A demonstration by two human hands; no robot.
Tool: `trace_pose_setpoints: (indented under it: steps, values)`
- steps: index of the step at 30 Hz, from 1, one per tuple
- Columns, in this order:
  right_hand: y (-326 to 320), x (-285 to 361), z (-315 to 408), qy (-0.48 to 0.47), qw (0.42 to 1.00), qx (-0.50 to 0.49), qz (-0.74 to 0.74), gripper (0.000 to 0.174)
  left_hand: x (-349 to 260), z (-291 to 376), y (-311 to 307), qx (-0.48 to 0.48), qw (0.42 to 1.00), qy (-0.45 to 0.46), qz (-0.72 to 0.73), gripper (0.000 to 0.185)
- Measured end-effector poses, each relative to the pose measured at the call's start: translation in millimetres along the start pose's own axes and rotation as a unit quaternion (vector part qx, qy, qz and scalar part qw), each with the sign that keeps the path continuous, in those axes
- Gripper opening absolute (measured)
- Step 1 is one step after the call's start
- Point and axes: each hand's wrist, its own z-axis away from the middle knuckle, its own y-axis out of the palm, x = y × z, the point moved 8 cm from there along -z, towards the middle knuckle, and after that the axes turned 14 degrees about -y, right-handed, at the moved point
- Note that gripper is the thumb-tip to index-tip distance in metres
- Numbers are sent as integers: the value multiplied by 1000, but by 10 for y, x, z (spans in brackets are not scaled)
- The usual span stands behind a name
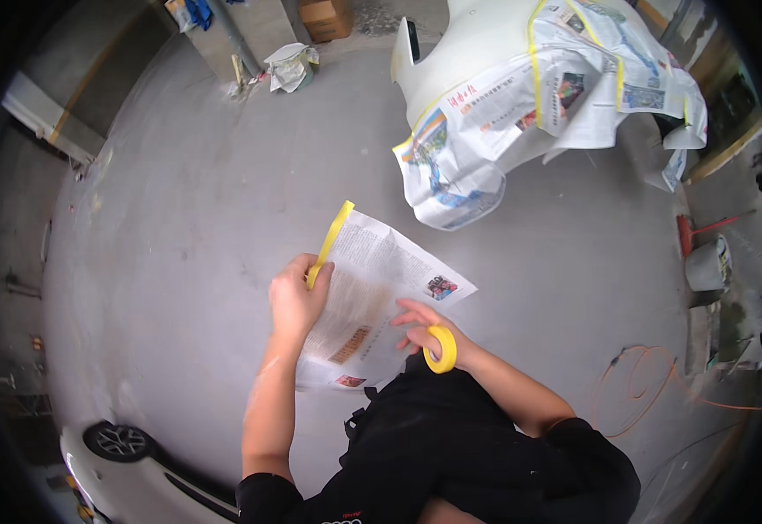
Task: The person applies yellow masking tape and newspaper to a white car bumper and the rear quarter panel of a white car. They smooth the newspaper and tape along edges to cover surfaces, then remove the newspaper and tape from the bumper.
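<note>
My left hand (299, 291) grips a newspaper sheet (368, 295) by its left edge, where a strip of yellow masking tape (332, 239) runs along the paper. My right hand (423, 324) is in front of the sheet's lower right part with its fingers spread. A roll of yellow masking tape (441, 349) hangs around its thumb or wrist side; which one I cannot tell. At the upper right is a white car body panel (479, 46), partly covered by newspaper (492, 111) fixed with yellow tape.
An orange hose (640, 393) lies coiled on the grey floor at the right, near a bucket (707, 265) and a red dustpan (684, 236). A car (138, 488) stands at the lower left. A covered bucket (291, 67) and a cardboard box (326, 19) are at the top.
</note>
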Motion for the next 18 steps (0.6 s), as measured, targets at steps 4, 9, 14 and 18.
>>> trace_pose_setpoints:
  steps: [4, 9, 14, 18]
  values:
    - [-645, -62, -1762, -34, 993, -111, -24, 69, 37, -1431, 114, 129, 983, -120, 59, 15]
    - [-1336, 471, -4109, -69, 984, -164, 6, 68, -149, -3162, 243, 254, 939, -176, 148, 15]
    - [-1967, 1086, -5680, -161, 968, -190, 39, 53, -195, -4983, 737, 314, 896, -230, 212, 24]
    - [-2661, 1505, -6244, -210, 928, -305, 34, 38, -429, -6703, 1414, 294, 886, -248, 258, 32]
